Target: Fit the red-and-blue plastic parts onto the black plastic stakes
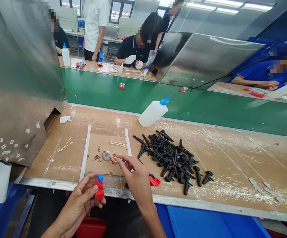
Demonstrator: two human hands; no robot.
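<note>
Left hand palm-up at the table edge, fingers curled, gripping the red toy, blue end up. Right hand reaches forward over the cardboard, palm down, thumb and index together at a small round lid; can't tell whether they pinch it.

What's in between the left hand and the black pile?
In the head view, the right hand, and a red piece beside it.
</note>
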